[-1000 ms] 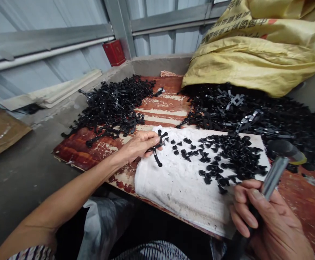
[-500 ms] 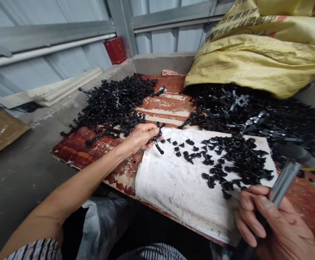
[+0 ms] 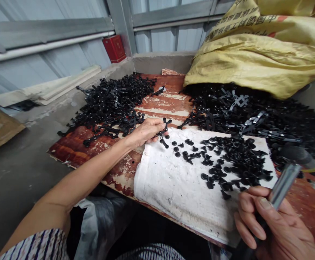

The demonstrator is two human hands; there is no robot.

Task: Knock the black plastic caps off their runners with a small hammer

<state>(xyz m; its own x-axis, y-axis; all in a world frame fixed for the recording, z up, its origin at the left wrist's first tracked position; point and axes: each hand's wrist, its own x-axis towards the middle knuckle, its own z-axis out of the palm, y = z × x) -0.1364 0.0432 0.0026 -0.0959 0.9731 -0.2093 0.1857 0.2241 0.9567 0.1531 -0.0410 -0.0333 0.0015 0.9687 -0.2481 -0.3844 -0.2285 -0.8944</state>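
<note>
My left hand [image 3: 149, 130] pinches a black linked bracket [image 3: 165, 139] with crossed arms and rounded ends, above the far left corner of a white cloth [image 3: 170, 184]. On that cloth lie small black caps with stems [image 3: 234, 159], scattered at the left and heaped toward the right. My right hand [image 3: 276, 220] is wrapped around a rod-like tool [image 3: 285, 186] with a grey metal end and a dark lower part, near the cloth's right front corner. The tool's kind cannot be made out, and its lower end is partly hidden by the fingers.
A pile of black brackets [image 3: 114, 103] stands at the back left. Another heap of linked brackets [image 3: 252, 119] spills from under a yellow sack [image 3: 254, 54] at the back right. The worn red board [image 3: 119, 180] ends near my lap. A red box [image 3: 114, 48] rests on the ledge.
My left hand has moved slightly right and away from me, with the bracket turned a little in its fingers. The right hand and its tool have hardly moved.
</note>
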